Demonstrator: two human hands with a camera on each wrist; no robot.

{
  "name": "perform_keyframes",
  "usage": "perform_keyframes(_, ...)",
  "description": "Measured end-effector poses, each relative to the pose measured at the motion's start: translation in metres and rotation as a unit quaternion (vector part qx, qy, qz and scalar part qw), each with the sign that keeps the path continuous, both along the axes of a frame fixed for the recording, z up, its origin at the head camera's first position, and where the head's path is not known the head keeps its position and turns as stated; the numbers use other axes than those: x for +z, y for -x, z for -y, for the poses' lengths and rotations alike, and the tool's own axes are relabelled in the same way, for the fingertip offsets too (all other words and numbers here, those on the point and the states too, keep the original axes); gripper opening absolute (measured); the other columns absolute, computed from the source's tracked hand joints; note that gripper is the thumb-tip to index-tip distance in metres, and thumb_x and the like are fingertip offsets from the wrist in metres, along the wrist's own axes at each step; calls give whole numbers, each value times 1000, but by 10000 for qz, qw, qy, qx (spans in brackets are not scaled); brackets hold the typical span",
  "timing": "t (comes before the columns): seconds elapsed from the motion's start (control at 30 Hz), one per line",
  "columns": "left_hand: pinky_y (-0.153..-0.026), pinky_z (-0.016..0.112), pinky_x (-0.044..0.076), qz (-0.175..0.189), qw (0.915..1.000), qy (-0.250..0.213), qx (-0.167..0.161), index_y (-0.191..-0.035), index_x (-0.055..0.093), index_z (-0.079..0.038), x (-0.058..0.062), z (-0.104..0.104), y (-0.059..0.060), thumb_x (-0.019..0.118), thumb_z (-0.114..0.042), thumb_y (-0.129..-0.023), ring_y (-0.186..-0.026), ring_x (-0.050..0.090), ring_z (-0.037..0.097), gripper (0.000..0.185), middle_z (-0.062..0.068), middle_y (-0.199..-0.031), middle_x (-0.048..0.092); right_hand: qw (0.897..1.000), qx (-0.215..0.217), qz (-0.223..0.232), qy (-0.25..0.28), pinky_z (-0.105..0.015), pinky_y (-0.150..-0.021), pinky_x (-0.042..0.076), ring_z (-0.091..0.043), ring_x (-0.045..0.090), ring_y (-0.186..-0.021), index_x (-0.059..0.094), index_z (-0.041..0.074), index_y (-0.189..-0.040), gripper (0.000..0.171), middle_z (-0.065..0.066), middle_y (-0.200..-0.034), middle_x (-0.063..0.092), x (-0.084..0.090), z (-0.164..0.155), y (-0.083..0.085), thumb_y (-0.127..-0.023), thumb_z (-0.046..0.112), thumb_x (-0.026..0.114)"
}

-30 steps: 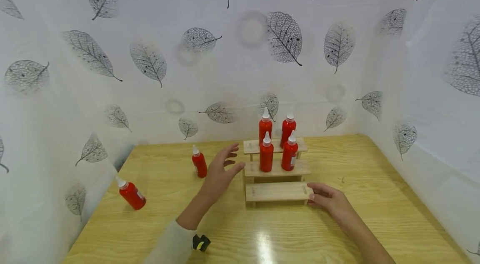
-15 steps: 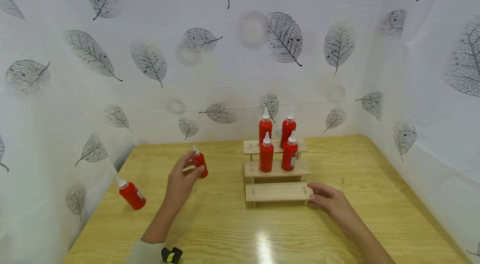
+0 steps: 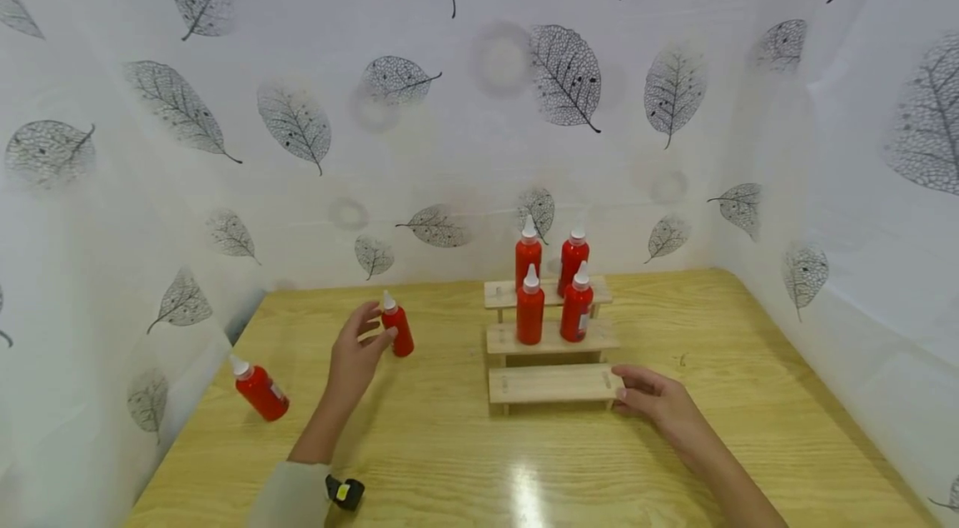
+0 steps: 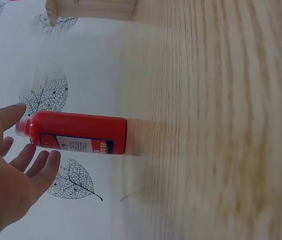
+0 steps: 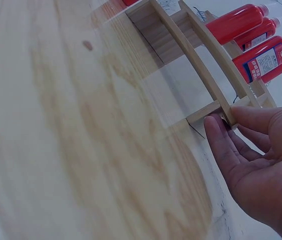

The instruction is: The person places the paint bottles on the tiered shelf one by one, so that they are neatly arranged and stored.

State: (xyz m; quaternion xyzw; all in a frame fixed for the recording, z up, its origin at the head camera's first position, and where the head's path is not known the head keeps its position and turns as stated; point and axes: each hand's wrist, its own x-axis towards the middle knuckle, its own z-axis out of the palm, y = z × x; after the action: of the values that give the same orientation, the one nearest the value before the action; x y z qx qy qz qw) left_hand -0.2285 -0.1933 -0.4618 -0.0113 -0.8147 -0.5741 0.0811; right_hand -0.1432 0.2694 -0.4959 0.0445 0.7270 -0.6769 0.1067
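Red bottle stands upright on the bench, well to the left of the stepped wooden rack, its long axis vertical. From the head view we record the left hand just beside this bottle, on the side away from the rack, fingers apart and uncurled, not yet closed on it. The right hand rests at the right end of the rack's lowest step, much farther from the bottle. Four more red bottles stand on the rack's upper steps; another lies tilted further left.

From the left wrist view, the bottle sits directly ahead of the spread fingers; contact cannot be confirmed.

From the right wrist view, the fingers lie straight against the rack's end.
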Motion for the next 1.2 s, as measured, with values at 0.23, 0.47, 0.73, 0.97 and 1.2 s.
perform_keyframes(0.23, -111, 49, 45, 51, 10000, -41, 19, -148, 45, -12, -6, -6, 12, 68, -14, -97, -136, 47, 34, 56, 14, -147, 49, 10000, -2, -5, 2, -33, -92, 59, -22, 69, -104, 45, -7, -146, 59, -22, -132, 55, -1, 0, 0, -96, 15, 68)
perform_keyframes(0.47, -111, 50, 45, -10, 10000, -82, 0, -147, 43, -7, -6, -10, 15, 67, -7, -97, -135, 49, 37, 55, 17, -148, 48, 10000, -16, 1, 23, -33, -92, 59, -21, 68, -104, 45, -7, -146, 59, -23, -133, 54, 1, 1, -1, -96, 13, 67)
perform_keyframes(0.73, -109, 49, 47, -96, 9998, -160, 55, -141, 47, -7, -6, -9, 17, 68, -4, -95, -129, 54, 36, 51, 19, -139, 55, 10000, 17, -4, 10, -32, -92, 59, -20, 68, -104, 44, -7, -146, 59, -23, -135, 53, 0, 1, -1, -97, 14, 67)
perform_keyframes(0.97, -108, 48, 49, -84, 10000, -31, -17, -139, 48, -9, -6, -9, 13, 69, -7, -95, -126, 56, 32, 49, 17, -138, 57, 10000, 9, -5, 52, -33, -92, 59, -21, 68, -104, 44, -7, -147, 59, -24, -135, 53, 1, 1, 0, -96, 14, 68)
perform_keyframes(1.2, -106, 44, 51, -139, 9994, -78, -300, -140, 50, -14, 9, -25, -2, 72, -9, -93, -125, 58, 30, 51, 13, -138, 59, 10000, 44, -16, 45, -33, -92, 59, -21, 68, -104, 44, -7, -147, 60, -23, -134, 54, 1, 0, -1, -97, 16, 68)
